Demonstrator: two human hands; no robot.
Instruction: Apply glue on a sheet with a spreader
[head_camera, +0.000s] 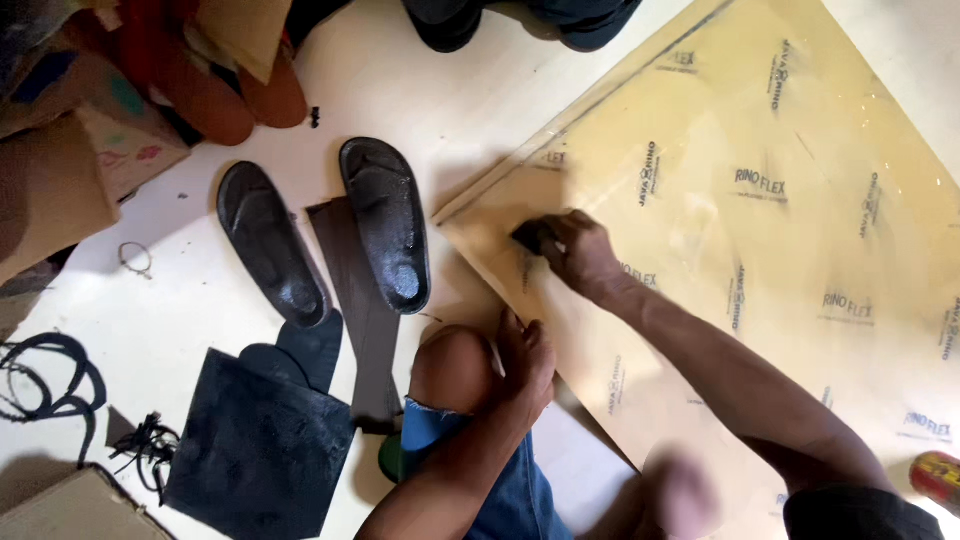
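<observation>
Your right hand is pressing a small dark block, fingers closed around it, against the large tan sheet near the frame's centre. Your left hand is resting on your bare knee, fingers loosely curled, holding nothing. Two black soles are lying on the floor at centre left.

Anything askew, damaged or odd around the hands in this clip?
Mostly ordinary work clutter. The big tan sheet lies skewed on the floor, its near corner lifted slightly, the right hand pressing a small dark object there. The left hand rests on a bare knee. Black scraps scattered beside two dark insoles.
</observation>
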